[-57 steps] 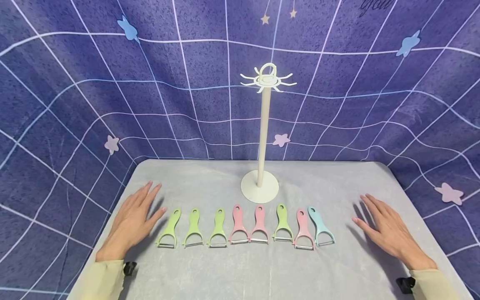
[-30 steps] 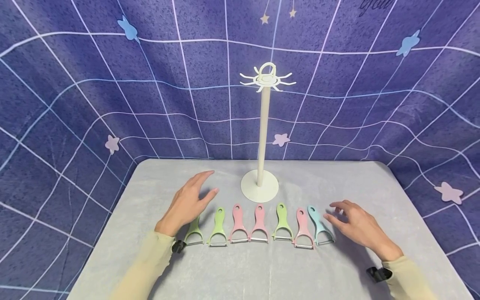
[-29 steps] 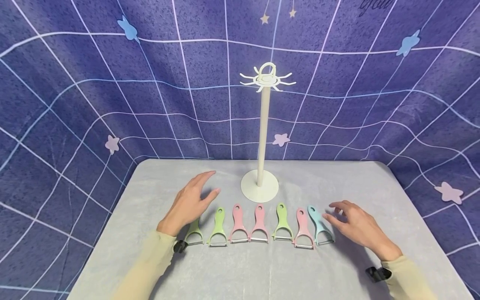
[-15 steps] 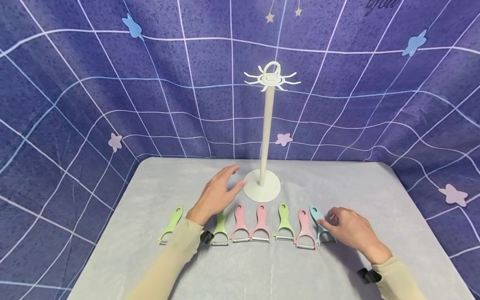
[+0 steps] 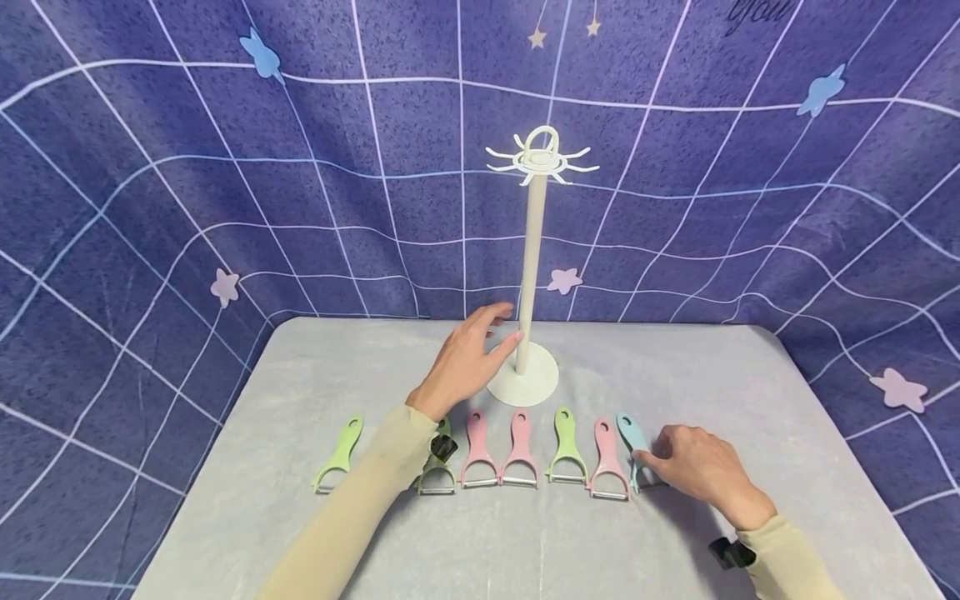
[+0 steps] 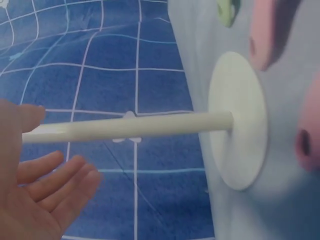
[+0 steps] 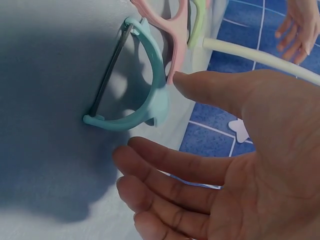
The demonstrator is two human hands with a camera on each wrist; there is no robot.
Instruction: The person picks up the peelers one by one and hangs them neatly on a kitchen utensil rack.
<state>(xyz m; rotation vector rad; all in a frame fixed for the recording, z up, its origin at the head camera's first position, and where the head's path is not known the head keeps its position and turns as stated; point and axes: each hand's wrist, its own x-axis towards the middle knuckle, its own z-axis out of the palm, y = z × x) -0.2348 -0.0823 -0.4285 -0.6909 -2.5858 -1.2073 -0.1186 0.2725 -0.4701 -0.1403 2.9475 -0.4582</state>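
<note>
Your right hand (image 5: pixel 701 467) has thumb and fingers parted, a wide gap between them and nothing held, and right there at the gap lies the blue peeler (image 5: pixel 632 432). It's flat on the table (image 5: pixel 525 550), handle away from you, blade end towards you. Your thumb tip is up against the neck of it from where the head camera looks, but whether it touches, you can't tell. In the right wrist view your four fingers sit across from the thumb, gently bent, and the peeler's curved frame shows just beyond their tips. Your forearm comes in low from the right, the cream sleeve (image 5: pixel 783 554) angled inward.

Just beside the blue one, a pink peeler (image 5: pixel 606 450); then a green peeler (image 5: pixel 565 437) and two more pinks leftward along the row. Your left arm slants right over the row, partly covering another green, and one green sits alone at the far left.

Further on, your left hand (image 5: pixel 461 367), also wide, fingers loosely bent, is at the pole (image 5: pixel 531 267): thumb to one side, fingers to the other in the left wrist view, contact unclear. The pole stands upright on its round base (image 5: pixel 546 385), hooks (image 5: pixel 543 161) on top, and behind it all, the purple-blue cloth (image 5: pixel 397 208).
</note>
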